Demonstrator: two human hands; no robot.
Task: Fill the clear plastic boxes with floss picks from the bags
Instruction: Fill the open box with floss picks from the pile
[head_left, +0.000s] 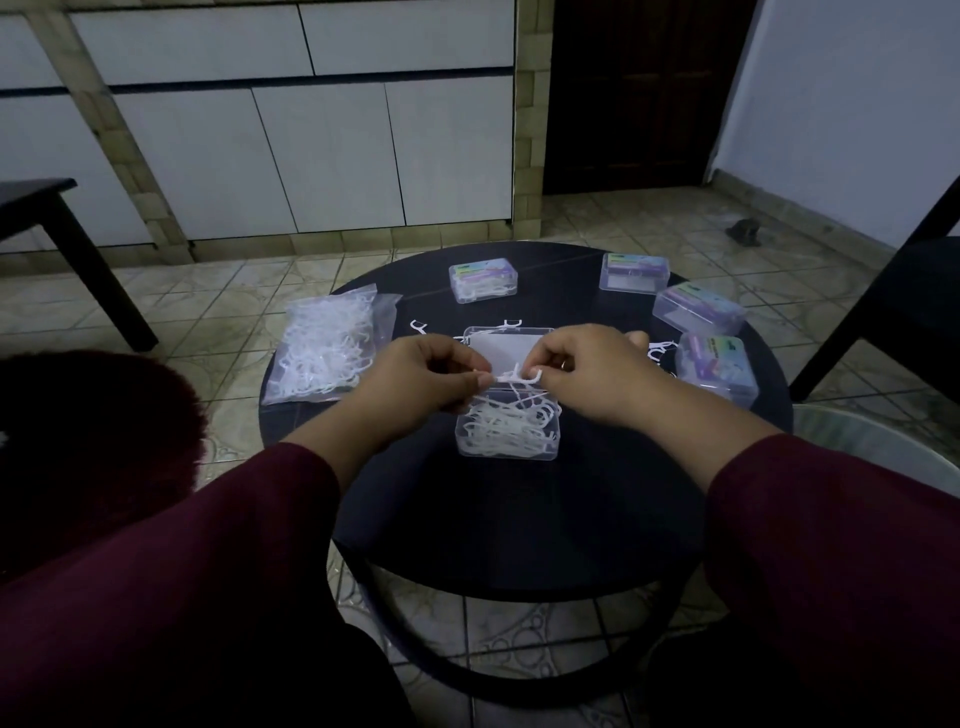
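Floss pick pinched between both hands' fingertips, above open box.

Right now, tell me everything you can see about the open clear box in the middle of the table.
The open clear box is a small rectangular container of transparent plastic, sitting flat near the middle of the round dark table. Its lid is folded back on the far side, lying open. The base holds a loose tangle of white floss picks, filling much of it. Both hands hover just above it: the left hand and the right hand each pinch white picks over the box. Neither hand visibly touches the box.
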